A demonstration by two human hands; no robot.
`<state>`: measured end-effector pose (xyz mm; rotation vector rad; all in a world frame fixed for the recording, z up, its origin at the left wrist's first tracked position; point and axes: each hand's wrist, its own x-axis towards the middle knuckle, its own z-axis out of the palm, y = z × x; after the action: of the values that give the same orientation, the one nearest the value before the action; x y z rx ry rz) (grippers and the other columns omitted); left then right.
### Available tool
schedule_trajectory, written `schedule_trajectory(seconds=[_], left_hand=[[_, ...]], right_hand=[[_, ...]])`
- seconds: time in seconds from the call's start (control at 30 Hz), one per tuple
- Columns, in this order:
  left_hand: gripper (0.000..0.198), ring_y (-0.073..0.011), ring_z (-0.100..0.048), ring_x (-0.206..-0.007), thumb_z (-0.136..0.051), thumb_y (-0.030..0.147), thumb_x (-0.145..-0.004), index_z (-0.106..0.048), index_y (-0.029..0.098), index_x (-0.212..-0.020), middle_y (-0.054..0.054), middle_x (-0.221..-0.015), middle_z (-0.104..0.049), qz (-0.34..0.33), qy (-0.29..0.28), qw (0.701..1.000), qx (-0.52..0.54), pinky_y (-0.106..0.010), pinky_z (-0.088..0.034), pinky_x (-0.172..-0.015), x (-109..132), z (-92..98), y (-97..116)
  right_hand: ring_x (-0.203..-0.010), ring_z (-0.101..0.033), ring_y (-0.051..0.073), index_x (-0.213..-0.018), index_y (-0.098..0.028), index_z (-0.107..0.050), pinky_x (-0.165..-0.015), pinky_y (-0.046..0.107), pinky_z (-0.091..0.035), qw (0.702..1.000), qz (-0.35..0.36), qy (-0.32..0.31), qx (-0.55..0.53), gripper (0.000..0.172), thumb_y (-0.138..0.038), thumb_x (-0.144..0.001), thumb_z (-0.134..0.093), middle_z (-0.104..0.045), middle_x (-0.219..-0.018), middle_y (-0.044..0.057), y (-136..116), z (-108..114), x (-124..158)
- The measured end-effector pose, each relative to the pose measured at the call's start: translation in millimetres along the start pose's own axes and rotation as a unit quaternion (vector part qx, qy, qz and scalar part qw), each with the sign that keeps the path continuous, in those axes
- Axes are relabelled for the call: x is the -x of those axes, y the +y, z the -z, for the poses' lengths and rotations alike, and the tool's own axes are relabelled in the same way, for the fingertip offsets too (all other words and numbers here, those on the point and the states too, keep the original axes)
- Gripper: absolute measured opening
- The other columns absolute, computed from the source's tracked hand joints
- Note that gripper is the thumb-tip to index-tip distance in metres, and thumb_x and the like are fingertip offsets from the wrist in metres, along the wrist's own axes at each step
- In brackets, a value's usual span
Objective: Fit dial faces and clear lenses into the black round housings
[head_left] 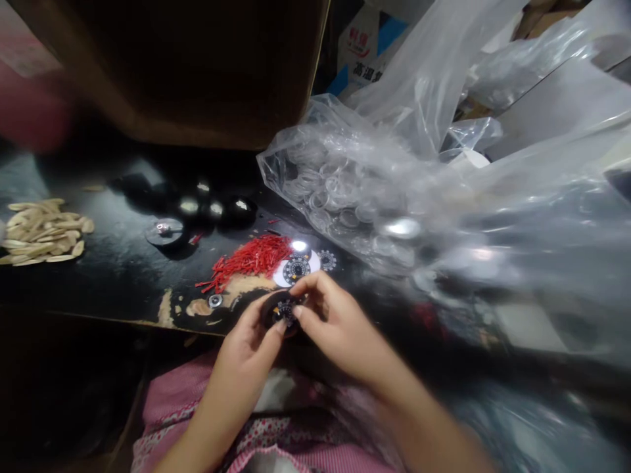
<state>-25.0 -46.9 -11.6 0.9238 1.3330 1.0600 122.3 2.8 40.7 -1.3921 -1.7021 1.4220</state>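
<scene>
Both my hands meet at the table's front edge around a small round black dial (284, 311) with pale markings and a speck of orange. My left hand (250, 341) grips it from the left, thumb on its face. From the right, my right hand (326, 314) pinches it between thumb and fingers. Just beyond lie printed dial discs (297, 269) on a white round piece, with another dial disc (327, 260) beside them. A heap of thin red pointers (254, 257) is left of these. Nearer the edge sits a small metal ring (215, 300).
A clear plastic bag (290, 154) full of transparent round covers (340, 197) spreads over the right side. Several shiny black rounded parts (217, 209) and a metallic disc (165, 230) lie at left, near a pile of sunflower seeds (44, 230). A cardboard box (197, 125) stands behind.
</scene>
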Motion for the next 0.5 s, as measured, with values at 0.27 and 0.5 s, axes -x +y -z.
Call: schedule_trajectory(seconds=[0.27,0.5], left_hand=[[0.052,-0.0235,-0.061,-0.107,-0.054,0.012,-0.085,-0.059,0.034,-0.132,-0.001,-0.126,-0.069,-0.322,0.014,0.846,-0.425,-0.038,-0.041,-0.103,0.6,52.3,-8.1],[0.039,-0.0259,-0.061,-0.117,-0.066,0.036,-0.083,-0.064,0.032,-0.122,0.000,-0.121,-0.071,0.033,0.138,0.987,0.078,-0.039,-0.044,-0.104,9.1,43.4,15.6]], right_hand=[[-0.091,-0.063,0.017,-0.096,-0.016,-0.066,-0.084,0.032,-0.047,0.974,0.115,0.015,0.196,0.020,-0.008,-0.088,-0.050,-0.069,-0.097,0.006,6.3,10.3,-25.1],[-0.094,-0.063,0.025,-0.097,-0.014,-0.065,-0.083,0.040,-0.041,0.884,0.112,0.004,0.455,0.017,-0.019,-0.093,-0.049,-0.070,-0.099,0.010,0.9,-21.9,-55.9]])
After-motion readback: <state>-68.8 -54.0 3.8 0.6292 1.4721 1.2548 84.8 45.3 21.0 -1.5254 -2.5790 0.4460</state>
